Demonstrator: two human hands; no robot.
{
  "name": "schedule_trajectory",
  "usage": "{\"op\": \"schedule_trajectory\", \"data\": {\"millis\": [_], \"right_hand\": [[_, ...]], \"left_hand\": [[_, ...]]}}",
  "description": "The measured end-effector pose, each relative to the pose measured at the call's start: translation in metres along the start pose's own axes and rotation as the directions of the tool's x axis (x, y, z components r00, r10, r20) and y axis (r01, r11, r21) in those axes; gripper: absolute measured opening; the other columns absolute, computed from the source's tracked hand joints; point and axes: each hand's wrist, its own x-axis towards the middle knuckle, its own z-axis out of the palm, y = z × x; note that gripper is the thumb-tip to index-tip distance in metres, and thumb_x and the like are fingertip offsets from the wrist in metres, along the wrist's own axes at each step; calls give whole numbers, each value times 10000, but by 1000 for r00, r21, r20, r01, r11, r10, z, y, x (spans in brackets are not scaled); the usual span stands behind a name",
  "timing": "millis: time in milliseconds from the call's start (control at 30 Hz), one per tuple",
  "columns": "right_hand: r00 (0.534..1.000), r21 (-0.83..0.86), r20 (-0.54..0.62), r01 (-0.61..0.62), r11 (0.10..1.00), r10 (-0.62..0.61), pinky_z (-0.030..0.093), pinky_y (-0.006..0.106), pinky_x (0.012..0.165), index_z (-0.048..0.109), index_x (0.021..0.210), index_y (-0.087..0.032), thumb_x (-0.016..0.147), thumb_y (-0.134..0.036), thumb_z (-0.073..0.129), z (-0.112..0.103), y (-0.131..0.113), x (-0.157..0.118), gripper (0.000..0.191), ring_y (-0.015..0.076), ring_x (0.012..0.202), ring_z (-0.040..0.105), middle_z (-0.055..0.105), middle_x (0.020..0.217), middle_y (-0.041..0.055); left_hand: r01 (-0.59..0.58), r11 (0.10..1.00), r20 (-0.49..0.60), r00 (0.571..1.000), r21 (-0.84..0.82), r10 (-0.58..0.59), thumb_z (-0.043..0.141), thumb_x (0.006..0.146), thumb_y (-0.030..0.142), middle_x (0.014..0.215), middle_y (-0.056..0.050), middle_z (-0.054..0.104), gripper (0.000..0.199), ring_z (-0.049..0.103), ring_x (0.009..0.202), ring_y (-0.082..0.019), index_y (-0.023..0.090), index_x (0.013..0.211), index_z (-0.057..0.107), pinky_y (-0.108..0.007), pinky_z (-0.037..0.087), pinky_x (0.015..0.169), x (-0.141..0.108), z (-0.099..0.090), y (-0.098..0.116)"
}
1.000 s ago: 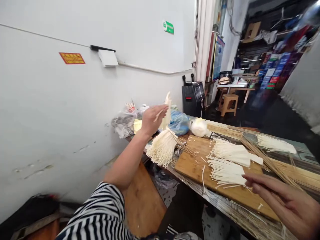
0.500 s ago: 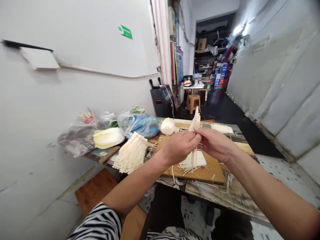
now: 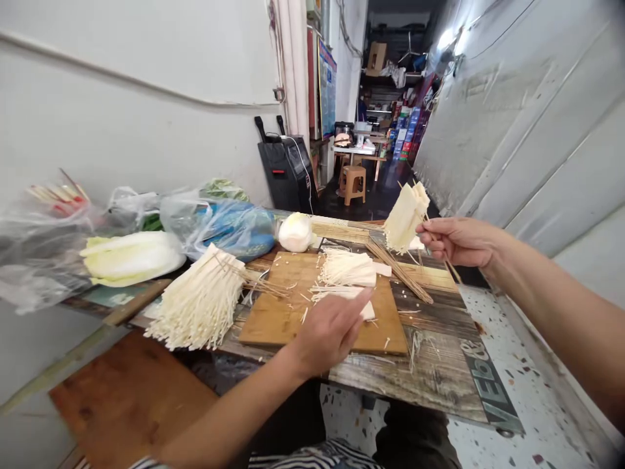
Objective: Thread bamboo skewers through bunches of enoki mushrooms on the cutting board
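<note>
My right hand point(image 3: 452, 241) is closed around thin bamboo skewers that carry a flat, pale bunch of enoki mushrooms point(image 3: 406, 218), raised over the table's right side. Low over the wooden cutting board point(image 3: 278, 312), my left hand point(image 3: 329, 332) has its index finger stretched out and the others loosely bent. Its fingertips overlap a small enoki bunch point(image 3: 336, 292); whether they touch it I cannot tell. Another cut enoki bunch point(image 3: 347, 267) lies just behind. Left of the board rests a large pile of skewered enoki point(image 3: 202, 303). Loose bamboo skewers point(image 3: 400, 270) lie right of the board.
A halved napa cabbage point(image 3: 131, 257), a round white vegetable point(image 3: 295, 232) and a blue plastic bag point(image 3: 234, 228) line the table's back. A knife-like wooden handle point(image 3: 137, 303) sits at the left edge. A black wheeled speaker point(image 3: 288, 169) and brown stool point(image 3: 352, 184) stand beyond.
My hands have parted. The right has carried the skewered enoki to the right, and the left has dropped toward the enoki on the board. The view has also shifted.
</note>
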Motion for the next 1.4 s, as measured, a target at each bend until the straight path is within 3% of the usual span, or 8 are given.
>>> {"op": "schedule_trajectory", "data": {"millis": [100,267,433,667,967,1067,1267,1400], "right_hand": [[987,0,-109,-118,993,117,108,140,317,487,790,-167,937,-109,378,-14,2,34,192,19,356,143,273,479,-93],[991,75,-74,-110,991,115,122,131,320,441,772,-183,959,-119,331,-17,6,84,226,28,362,117,248,476,-106],[1000,202,-12,-18,979,20,164,116,347,428,746,-183,974,-133,310,-22,10,117,261,36,388,110,220,505,-104],[996,325,5,84,942,-90,168,98,362,398,727,-189,915,-33,299,-39,52,158,264,49,407,66,176,502,-114],[968,397,-13,234,887,-250,157,99,392,419,713,-184,878,-63,385,-61,56,168,207,44,405,89,202,496,-122],[960,383,-55,276,882,-276,131,105,391,375,672,-192,853,-73,426,-65,70,172,222,47,414,63,170,480,-132],[984,186,-116,159,970,-139,187,114,372,387,660,-195,818,9,382,-76,110,163,258,50,395,118,173,477,-127],[978,-56,-211,-19,998,7,336,150,420,463,689,-167,803,2,422,-83,112,151,209,50,407,288,327,509,-88]], "left_hand": [[34,999,-4,999,34,-34,499,870,47,965,-92,708,669,652,879,-194,153,1494,281,-335,546,794,-57,0,-10],[159,979,-18,987,124,-158,498,849,-5,1051,-108,713,694,668,945,-188,163,1495,307,-328,543,883,-104,6,-23],[199,976,-6,980,92,-199,486,859,-1,1032,-83,724,677,673,931,-168,181,1491,326,-300,543,889,-106,6,-26],[188,980,11,982,67,-190,484,847,-18,1065,-87,715,662,657,973,-170,169,1472,371,-297,528,910,-106,8,-25],[183,975,7,983,123,-186,468,861,9,1034,-69,729,651,682,936,-168,210,1473,374,-288,548,888,-101,8,-25],[189,972,12,981,140,-192,463,866,6,1032,-61,729,653,679,934,-159,220,1476,368,-281,537,903,-100,8,-24],[188,975,33,981,118,-193,474,871,9,1068,-79,713,618,654,970,-164,190,1457,399,-288,511,926,-103,7,-23],[183,978,41,981,99,-188,483,853,-14,1075,-88,703,625,640,993,-171,183,1442,417,-306,506,930,-104,8,-24]]}}
